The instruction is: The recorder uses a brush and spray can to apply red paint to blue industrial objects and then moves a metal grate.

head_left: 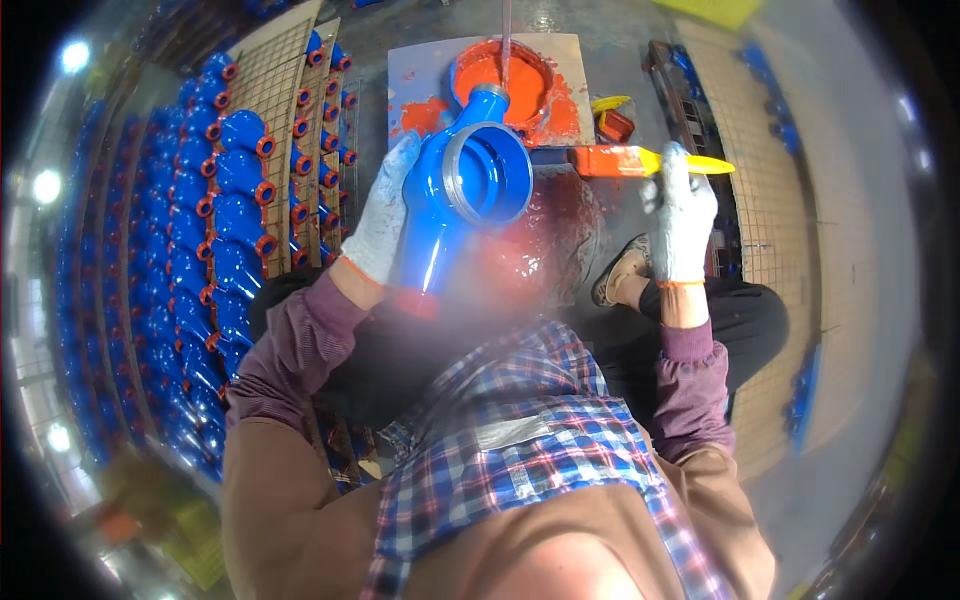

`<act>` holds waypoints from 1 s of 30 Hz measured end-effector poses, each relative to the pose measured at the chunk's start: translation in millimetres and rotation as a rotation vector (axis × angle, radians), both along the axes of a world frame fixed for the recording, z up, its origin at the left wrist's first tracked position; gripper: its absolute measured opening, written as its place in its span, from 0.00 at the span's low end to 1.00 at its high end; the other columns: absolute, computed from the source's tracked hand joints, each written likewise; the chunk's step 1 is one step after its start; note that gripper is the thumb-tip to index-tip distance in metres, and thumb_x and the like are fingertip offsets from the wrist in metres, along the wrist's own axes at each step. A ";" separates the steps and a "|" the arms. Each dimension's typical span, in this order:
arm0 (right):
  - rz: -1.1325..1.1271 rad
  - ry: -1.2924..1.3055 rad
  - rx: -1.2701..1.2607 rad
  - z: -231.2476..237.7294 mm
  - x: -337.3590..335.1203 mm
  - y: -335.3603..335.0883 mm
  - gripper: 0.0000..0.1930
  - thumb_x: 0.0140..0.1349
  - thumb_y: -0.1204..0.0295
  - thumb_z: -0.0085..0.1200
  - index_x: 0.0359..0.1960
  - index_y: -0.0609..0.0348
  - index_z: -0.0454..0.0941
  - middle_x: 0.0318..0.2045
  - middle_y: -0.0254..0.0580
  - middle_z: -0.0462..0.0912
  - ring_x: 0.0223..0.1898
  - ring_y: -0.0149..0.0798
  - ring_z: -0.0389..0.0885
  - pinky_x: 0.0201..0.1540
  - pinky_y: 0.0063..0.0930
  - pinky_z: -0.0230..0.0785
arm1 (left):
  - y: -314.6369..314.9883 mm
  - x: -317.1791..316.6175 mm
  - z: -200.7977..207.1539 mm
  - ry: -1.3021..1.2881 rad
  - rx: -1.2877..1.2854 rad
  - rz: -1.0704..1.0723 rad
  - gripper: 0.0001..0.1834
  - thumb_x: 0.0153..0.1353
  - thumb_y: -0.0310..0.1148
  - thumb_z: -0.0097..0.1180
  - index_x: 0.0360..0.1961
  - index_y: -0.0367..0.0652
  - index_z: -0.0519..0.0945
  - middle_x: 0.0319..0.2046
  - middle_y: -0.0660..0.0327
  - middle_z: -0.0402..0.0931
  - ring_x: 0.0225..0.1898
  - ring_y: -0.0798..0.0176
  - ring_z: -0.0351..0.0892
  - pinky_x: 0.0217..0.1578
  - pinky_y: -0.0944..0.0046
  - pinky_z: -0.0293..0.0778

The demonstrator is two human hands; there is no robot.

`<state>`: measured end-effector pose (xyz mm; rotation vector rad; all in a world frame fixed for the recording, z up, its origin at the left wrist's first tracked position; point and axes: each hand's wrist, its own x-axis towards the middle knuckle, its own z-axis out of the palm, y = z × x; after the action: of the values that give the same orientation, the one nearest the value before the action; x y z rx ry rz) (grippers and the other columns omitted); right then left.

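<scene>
A glossy blue Y-shaped pipe fitting [434, 205] is held up in front of me, its wide round opening facing up. My left hand [384, 215], in a whitish glove, is closed on the fitting's left side. The fitting's lower end looks red but is blurred. To the right, my gloved right hand [684, 225] grips a flat paintbrush [612, 161] by its yellow handle. Orange-red paint coats the bristles, which point left toward the fitting and stay apart from it. Behind the fitting stands a round pan of orange-red paint [530, 80], with a thin stick upright in it.
The pan rests on a paint-splattered board [415, 60]. A yellow-and-red object [613, 122] lies right of it. Rows of blue fittings with red ends [240, 190] fill racks on the left. Wire-mesh racking [775, 220] stands at right. A red-stained surface [540, 235] lies below the fitting.
</scene>
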<state>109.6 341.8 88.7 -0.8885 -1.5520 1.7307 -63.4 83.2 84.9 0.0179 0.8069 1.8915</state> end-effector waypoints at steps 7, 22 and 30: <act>0.116 0.055 0.062 -36.5 -82.3 18.1 0.13 0.71 0.67 0.56 0.49 0.65 0.79 0.26 0.37 0.83 0.22 0.24 0.77 0.24 0.18 0.68 | -6.5 -14.9 -1.2 -0.008 -0.186 0.044 0.32 0.70 0.58 0.44 0.61 0.42 0.73 0.46 0.51 0.83 0.35 0.46 0.87 0.25 0.52 0.86; 0.160 -0.230 1.042 -90.8 -156.8 20.6 0.16 0.66 0.58 0.60 0.35 0.59 0.77 0.29 0.49 0.80 0.31 0.55 0.80 0.35 0.45 0.73 | -21.4 -15.1 13.6 0.513 -0.296 0.247 0.37 0.57 0.30 0.65 0.67 0.37 0.64 0.56 0.55 0.75 0.53 0.56 0.80 0.55 0.54 0.78; 0.051 -0.261 0.463 -69.4 -109.0 33.5 0.17 0.69 0.59 0.57 0.43 0.64 0.82 0.33 0.48 0.86 0.34 0.43 0.85 0.39 0.35 0.75 | -2.1 -9.1 30.2 2.205 -0.211 0.200 0.51 0.33 0.34 0.82 0.63 0.46 0.70 0.57 0.49 0.69 0.54 0.43 0.75 0.54 0.45 0.74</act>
<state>0.5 375.3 19.3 -0.8592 -2.0516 1.2371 -72.6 81.2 115.1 2.1752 2.3223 1.2215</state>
